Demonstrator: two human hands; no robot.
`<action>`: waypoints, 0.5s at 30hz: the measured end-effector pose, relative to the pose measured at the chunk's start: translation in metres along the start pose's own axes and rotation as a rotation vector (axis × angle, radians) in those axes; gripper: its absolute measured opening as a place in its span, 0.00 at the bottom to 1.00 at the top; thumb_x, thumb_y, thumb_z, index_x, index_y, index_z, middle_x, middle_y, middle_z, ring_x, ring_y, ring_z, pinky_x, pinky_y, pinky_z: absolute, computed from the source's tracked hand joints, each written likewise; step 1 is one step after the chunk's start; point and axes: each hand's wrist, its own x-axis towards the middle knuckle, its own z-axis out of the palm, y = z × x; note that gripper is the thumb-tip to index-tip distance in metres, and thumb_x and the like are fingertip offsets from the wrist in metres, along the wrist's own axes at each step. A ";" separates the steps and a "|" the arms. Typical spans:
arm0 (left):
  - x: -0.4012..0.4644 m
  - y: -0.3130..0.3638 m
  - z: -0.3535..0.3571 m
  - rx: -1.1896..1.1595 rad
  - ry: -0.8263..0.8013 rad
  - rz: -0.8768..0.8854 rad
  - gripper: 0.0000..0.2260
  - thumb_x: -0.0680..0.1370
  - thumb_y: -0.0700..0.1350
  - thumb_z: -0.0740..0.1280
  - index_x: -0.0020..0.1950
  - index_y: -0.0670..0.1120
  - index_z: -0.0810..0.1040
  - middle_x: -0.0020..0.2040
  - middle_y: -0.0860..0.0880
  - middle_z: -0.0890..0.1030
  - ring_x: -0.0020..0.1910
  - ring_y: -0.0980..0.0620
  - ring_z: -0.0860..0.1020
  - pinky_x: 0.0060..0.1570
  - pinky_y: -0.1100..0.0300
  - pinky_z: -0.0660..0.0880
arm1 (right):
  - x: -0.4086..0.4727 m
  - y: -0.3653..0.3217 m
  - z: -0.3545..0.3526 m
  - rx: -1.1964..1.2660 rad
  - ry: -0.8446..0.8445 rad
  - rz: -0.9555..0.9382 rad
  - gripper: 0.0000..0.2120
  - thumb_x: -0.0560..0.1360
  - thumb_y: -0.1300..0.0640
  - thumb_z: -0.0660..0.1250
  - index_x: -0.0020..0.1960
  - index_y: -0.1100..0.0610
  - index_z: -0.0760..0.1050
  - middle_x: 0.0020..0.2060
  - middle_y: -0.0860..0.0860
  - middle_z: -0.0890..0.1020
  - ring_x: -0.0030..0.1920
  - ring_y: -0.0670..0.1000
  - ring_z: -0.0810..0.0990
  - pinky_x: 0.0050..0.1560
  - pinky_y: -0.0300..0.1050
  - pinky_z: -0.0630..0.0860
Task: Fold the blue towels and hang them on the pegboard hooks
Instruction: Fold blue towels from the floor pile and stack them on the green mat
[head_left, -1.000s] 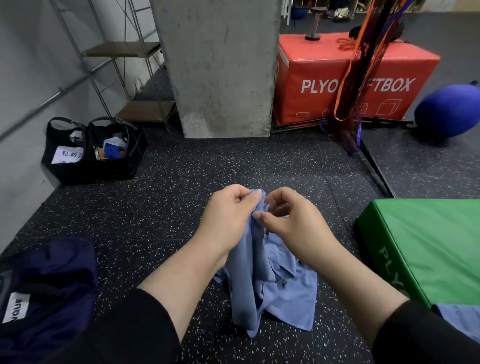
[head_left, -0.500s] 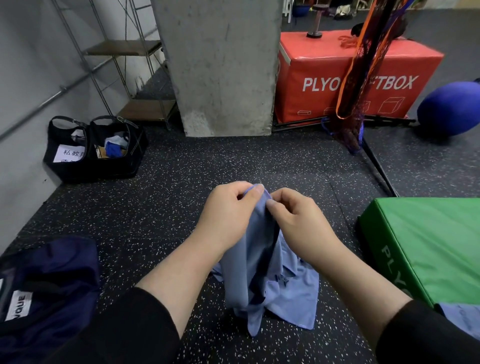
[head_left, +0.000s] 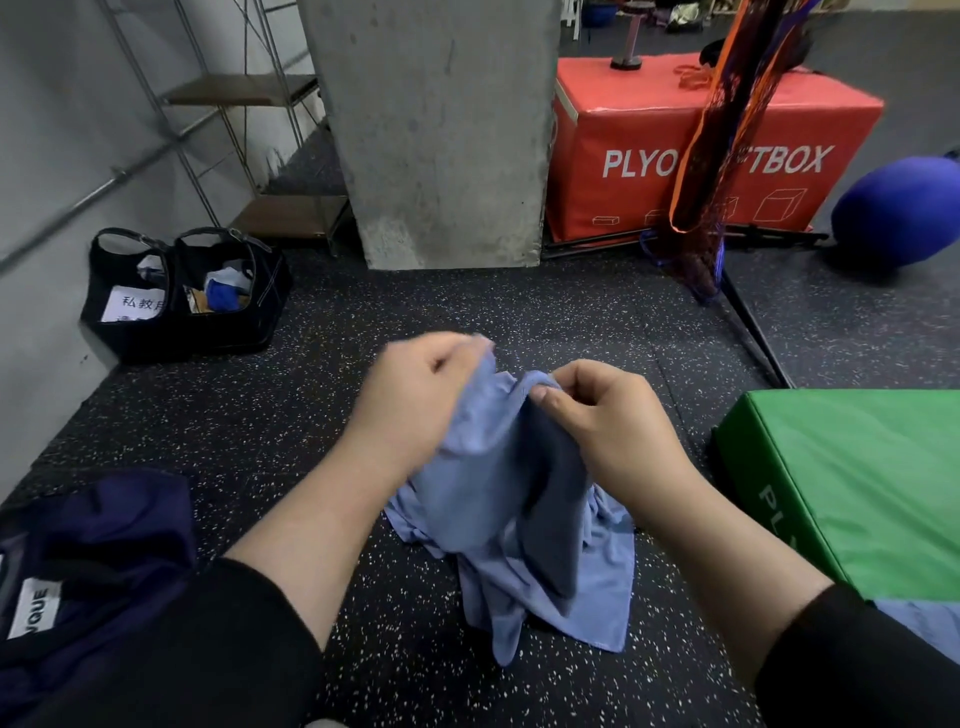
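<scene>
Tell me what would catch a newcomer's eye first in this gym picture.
Centre frame, the left hand and right hand each grip the top of a crumpled blue towel trailing onto the speckled floor. Behind stands a red plyo box; a green pad lies at right.

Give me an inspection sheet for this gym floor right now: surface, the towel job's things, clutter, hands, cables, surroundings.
Surface: black speckled floor.
Job's things: crumpled blue towel held up, lower end on the floor; another blue cloth at the right edge; no pegboard seen.
Clutter: black bag with items by the wall; navy bag near left.
Hands: left hand and right hand both pinch the towel's top edge.
Cables: nothing seen.
Surroundings: concrete pillar, red plyo box, green plyo box, blue ball, wire shelf.
</scene>
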 end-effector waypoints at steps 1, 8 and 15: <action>-0.005 0.002 0.007 0.046 -0.136 -0.005 0.13 0.80 0.51 0.69 0.58 0.45 0.85 0.49 0.58 0.81 0.49 0.64 0.78 0.54 0.63 0.75 | 0.000 -0.001 0.001 0.043 -0.006 -0.003 0.09 0.77 0.55 0.73 0.39 0.55 0.78 0.28 0.44 0.77 0.30 0.43 0.70 0.35 0.43 0.67; -0.015 0.005 0.027 0.221 -0.287 0.031 0.17 0.83 0.53 0.64 0.36 0.46 0.71 0.29 0.54 0.69 0.30 0.56 0.65 0.34 0.57 0.64 | -0.001 -0.001 -0.002 0.081 -0.065 -0.035 0.07 0.76 0.57 0.74 0.43 0.56 0.77 0.33 0.49 0.81 0.33 0.45 0.71 0.36 0.44 0.68; 0.000 -0.001 0.001 0.135 0.176 -0.010 0.17 0.83 0.52 0.64 0.36 0.46 0.69 0.30 0.53 0.69 0.29 0.57 0.66 0.32 0.62 0.64 | 0.000 0.006 -0.005 -0.065 -0.175 0.001 0.09 0.79 0.53 0.70 0.40 0.52 0.77 0.31 0.41 0.79 0.32 0.40 0.72 0.37 0.42 0.69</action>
